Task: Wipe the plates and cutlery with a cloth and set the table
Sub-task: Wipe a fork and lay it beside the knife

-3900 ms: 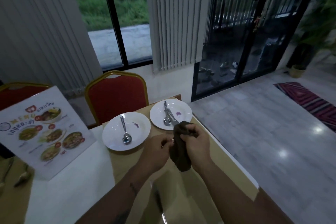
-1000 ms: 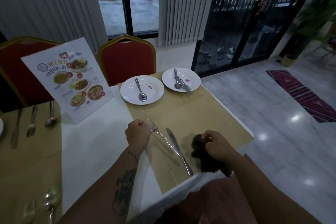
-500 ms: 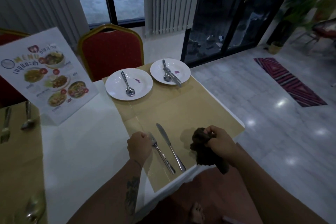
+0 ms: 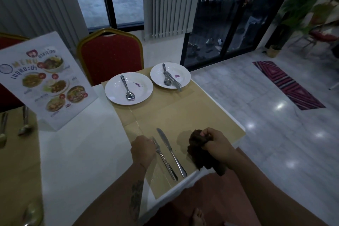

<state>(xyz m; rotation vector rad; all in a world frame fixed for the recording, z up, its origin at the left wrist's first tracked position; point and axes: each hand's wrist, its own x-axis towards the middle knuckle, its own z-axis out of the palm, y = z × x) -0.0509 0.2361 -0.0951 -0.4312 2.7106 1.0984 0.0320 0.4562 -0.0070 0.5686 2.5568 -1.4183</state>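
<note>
On the tan placemat (image 4: 185, 115) near the table's front edge lie a fork (image 4: 165, 161) and, just right of it, a knife (image 4: 171, 152), side by side. My left hand (image 4: 143, 149) is closed over the fork's upper end, with the fork flat on the mat. My right hand (image 4: 214, 145) grips a bunched dark brown cloth (image 4: 200, 150) at the mat's right front. Farther back sit two white plates: the left plate (image 4: 113, 88) holds a spoon (image 4: 127, 90), the right plate (image 4: 183, 73) holds a spoon and other cutlery (image 4: 170, 79).
A standing menu card (image 4: 45, 80) is at the left on the white tablecloth (image 4: 82, 143). More cutlery (image 4: 23, 121) lies on a second mat at far left. Red chairs (image 4: 110, 55) stand behind the table. The table's right edge drops to a tiled floor.
Earlier both hands wiped cutlery with the cloth above the right plate. Over the last second my left hand has lowered the fork beside the knife; the right hand has stayed put with the cloth.
</note>
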